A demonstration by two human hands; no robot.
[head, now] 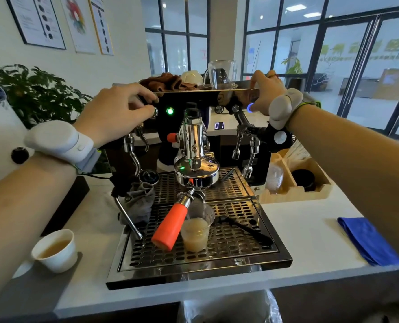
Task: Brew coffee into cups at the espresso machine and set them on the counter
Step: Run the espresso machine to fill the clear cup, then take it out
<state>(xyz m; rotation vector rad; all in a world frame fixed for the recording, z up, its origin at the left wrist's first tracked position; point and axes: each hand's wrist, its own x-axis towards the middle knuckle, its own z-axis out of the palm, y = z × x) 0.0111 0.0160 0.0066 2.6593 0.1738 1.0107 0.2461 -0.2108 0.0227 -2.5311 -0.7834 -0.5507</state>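
Clear plastic cup (197,229) sits on drip tray (228,243) under the orange-handled portafilter (170,224), already part full w/ pale brew. My left hand (117,110) pinches a knob on the machine front; right hand (264,96) rests fingers on the top edge, thumb by the blue button. Risk: overfill if I stop late. Only legible text: timer display (219,125), "01".

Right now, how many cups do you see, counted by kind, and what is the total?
White paper cup: 1, on the counter, left of the machine.
Clear plastic cup: 1, on the drip tray under the portafilter.
White ceramic cup: 1, upside down on top of the machine.
Total: 3
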